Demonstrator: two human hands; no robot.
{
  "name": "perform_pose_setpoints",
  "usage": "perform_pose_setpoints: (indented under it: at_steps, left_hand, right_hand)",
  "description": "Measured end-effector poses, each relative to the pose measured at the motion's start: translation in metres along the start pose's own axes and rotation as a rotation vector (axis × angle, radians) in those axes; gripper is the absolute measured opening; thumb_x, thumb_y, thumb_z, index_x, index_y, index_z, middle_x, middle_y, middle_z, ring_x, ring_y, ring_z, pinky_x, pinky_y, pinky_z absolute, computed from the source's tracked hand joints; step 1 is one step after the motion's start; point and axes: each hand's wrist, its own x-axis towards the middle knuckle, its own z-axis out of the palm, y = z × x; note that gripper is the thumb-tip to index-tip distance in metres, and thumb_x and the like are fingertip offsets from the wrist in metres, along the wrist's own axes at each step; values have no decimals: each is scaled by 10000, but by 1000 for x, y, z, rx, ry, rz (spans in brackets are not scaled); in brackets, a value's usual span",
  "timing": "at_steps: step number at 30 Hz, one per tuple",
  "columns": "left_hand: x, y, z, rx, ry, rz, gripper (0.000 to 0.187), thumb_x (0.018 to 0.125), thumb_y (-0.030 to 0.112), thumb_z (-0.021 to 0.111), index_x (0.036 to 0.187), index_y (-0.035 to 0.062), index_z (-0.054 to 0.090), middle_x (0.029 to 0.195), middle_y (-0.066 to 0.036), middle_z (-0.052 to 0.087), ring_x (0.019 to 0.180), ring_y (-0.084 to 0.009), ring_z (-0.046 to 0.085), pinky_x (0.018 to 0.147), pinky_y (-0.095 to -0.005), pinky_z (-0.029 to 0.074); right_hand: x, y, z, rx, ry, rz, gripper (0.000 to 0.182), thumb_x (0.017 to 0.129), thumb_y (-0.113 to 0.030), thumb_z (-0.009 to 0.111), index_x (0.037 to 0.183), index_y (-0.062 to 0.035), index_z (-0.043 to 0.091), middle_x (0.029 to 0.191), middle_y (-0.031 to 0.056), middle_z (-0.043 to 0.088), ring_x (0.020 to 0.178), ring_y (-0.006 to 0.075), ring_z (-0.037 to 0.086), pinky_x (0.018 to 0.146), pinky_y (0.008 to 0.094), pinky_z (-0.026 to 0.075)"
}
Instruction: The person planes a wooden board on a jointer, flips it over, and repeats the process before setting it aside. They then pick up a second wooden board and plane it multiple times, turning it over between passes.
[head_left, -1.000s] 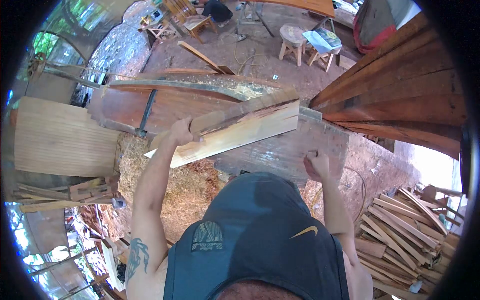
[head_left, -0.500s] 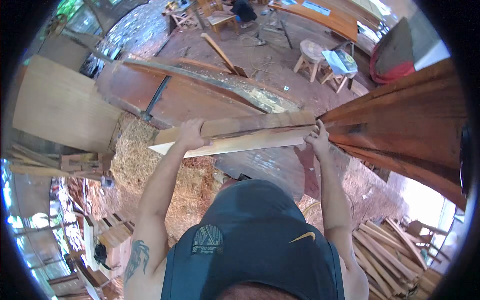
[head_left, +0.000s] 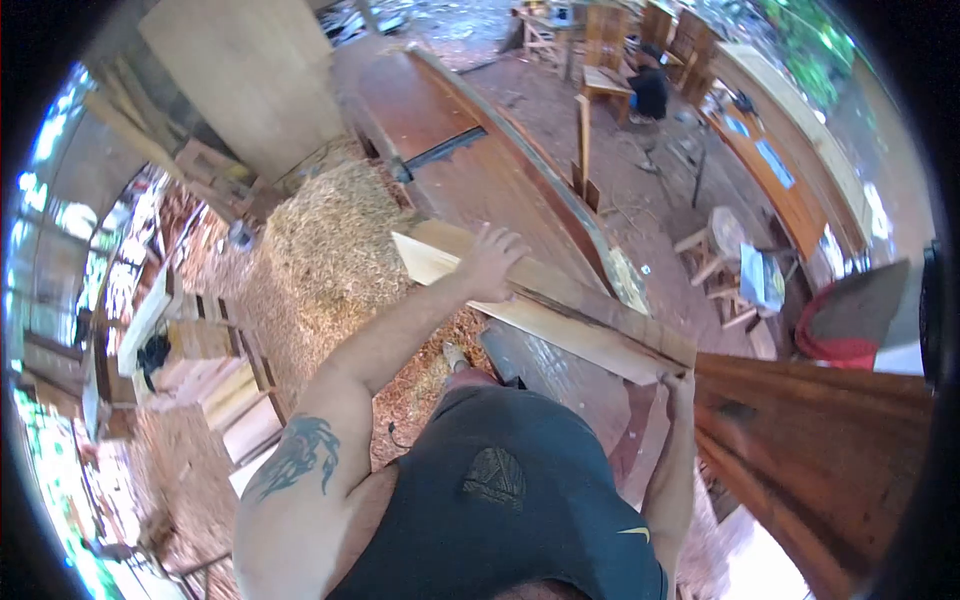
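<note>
A long wooden beam (head_left: 590,335), pale on its near face and browner on top, lies slanted in front of my body, its far-left end higher in view. My left hand (head_left: 492,262) is wrapped over the beam toward its left end. At the right end, my right hand (head_left: 677,385) grips the corner, with its fingers partly hidden. Beneath the beam is a grey-brown board surface (head_left: 545,375). The right end of the beam is beside a large dark reddish slab (head_left: 810,430).
Wood shavings (head_left: 330,235) are heaped at the left. Beyond the beam stretches a long reddish workbench (head_left: 440,190). Stacked blocks (head_left: 225,390) stand at lower left, a round stool (head_left: 725,232) at upper right. Another person (head_left: 648,90) crouches near chairs in the back.
The view has turned, so the surroundings appear rotated. The beam now slopes down to the right, with both of my hands still at it.
</note>
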Motion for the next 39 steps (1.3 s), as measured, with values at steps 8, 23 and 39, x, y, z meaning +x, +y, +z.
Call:
perform_pose_setpoints:
  at_steps: [8,23,39]
  left_hand:
    - [-38,34,-9,-37,306,-124,897,782,360,871,1558,112,495,1565,-233,461,1535,-441,333,1295,-658,178]
    - [-148,-1,159,-1500,10,-1319,807,1030,618,563,1589,46,452,1348,-294,668,1207,-433,667,1020,-566,513]
    - [-83,48,151,-1807,-255,-1240,970,961,764,598,1641,103,395,1591,-282,499,1420,-473,523,1185,-642,376]
  right_hand:
    - [5,-7,0,38,-62,80,654,780,-68,863,1389,-30,627,1310,75,698,1201,226,642,1059,382,492]
    - [-87,-52,23,-206,-104,15,751,821,-185,907,1462,14,570,1391,139,662,1292,273,623,1112,403,482]
    - [-159,-171,128,-1165,255,233,712,984,-541,665,1435,4,586,1300,305,685,1238,457,639,1064,518,457]
